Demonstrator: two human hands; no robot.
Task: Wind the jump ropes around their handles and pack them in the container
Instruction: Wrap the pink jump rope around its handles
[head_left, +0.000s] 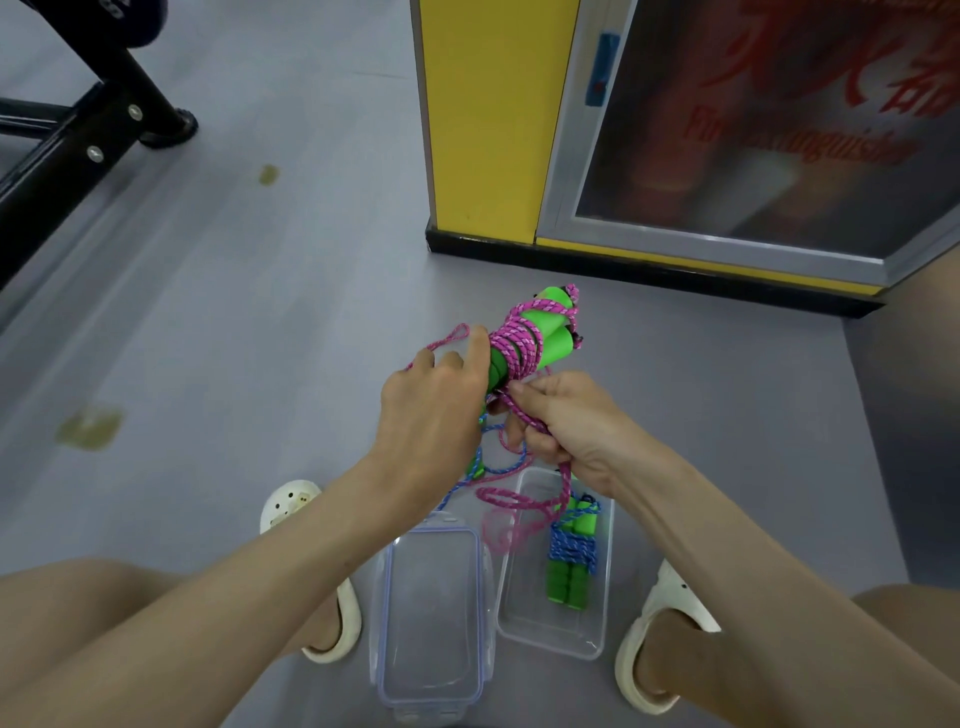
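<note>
2 hands raised | left hand (431, 400) curled around green handles (556, 343), above the container (550, 640) | right hand (566, 421) pinched pink rope (511, 351) tail | I judged best: hold tension, lay turns side by side, tuck end.

Bright even indoor light, soft shadows, wide-angle edge distortion

1 wound jump rope (570, 564) lies in the container (551, 643), which sits on the floor (234, 364) just right of the lid (431, 613).
</note>
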